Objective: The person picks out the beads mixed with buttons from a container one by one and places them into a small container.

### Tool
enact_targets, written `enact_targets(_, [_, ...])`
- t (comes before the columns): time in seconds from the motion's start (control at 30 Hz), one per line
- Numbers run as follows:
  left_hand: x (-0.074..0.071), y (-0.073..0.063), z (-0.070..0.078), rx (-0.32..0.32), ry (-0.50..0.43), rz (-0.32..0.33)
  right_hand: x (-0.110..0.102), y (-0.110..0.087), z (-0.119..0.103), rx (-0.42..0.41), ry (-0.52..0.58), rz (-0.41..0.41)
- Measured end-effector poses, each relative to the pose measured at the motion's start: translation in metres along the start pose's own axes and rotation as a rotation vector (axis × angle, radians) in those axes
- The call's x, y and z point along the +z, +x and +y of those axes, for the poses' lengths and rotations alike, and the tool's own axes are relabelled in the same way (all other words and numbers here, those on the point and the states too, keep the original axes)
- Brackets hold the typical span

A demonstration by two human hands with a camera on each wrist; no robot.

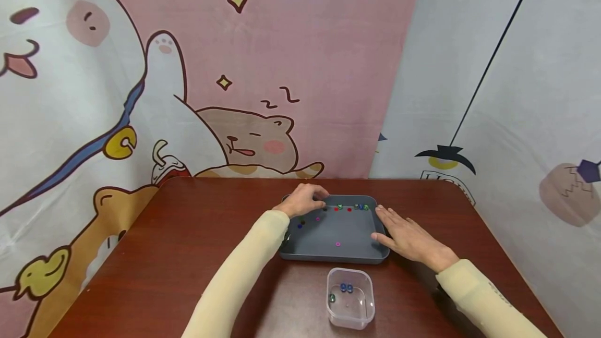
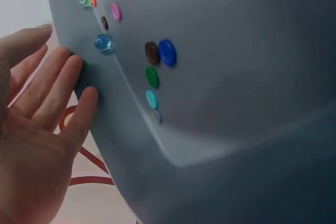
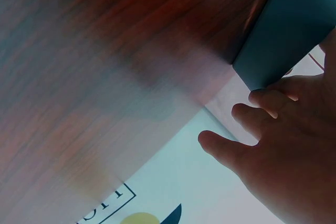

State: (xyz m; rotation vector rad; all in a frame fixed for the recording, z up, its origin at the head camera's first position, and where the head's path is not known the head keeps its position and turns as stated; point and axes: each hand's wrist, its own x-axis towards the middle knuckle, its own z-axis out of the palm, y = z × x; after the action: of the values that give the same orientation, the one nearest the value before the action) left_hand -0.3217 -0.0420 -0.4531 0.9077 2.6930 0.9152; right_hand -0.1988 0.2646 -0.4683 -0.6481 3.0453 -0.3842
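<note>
A shallow grey tray [image 1: 345, 231] lies on the table with small buttons and glass marbles scattered in it. My left hand [image 1: 302, 201] is at its far left corner, and in the left wrist view the loosely extended fingers lie along the outer rim. Near them are a clear blue marble [image 2: 103, 42], a brown button [image 2: 151, 52], a blue button [image 2: 167, 52] and a green button [image 2: 152, 77]. On the opposite side my right hand [image 1: 407, 236] has its fingers extended at the tray's right edge. Neither hand holds a button or marble.
A clear plastic box [image 1: 348, 322] stands in front of the tray, with two blue marbles [image 1: 346, 288] and a green one [image 1: 332, 298] inside. The brown wooden table [image 1: 188, 254] meets a cartoon-printed cloth [image 1: 300, 67] at its back edge.
</note>
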Motion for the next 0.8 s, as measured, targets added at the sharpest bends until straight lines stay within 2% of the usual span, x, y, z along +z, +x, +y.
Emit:
enact_targets(0.23, [0.0024,0.0002,-0.0014,-0.053,-0.03,-0.023,-0.0006,-0.0001,-0.0002,0.001,-0.003,-0.002])
enact_targets(0.8, [0.0096,0.0011,-0.0062,-0.063,-0.059,-0.029,-0.0014,-0.0012,-0.0011,0.004,-0.001,0.001])
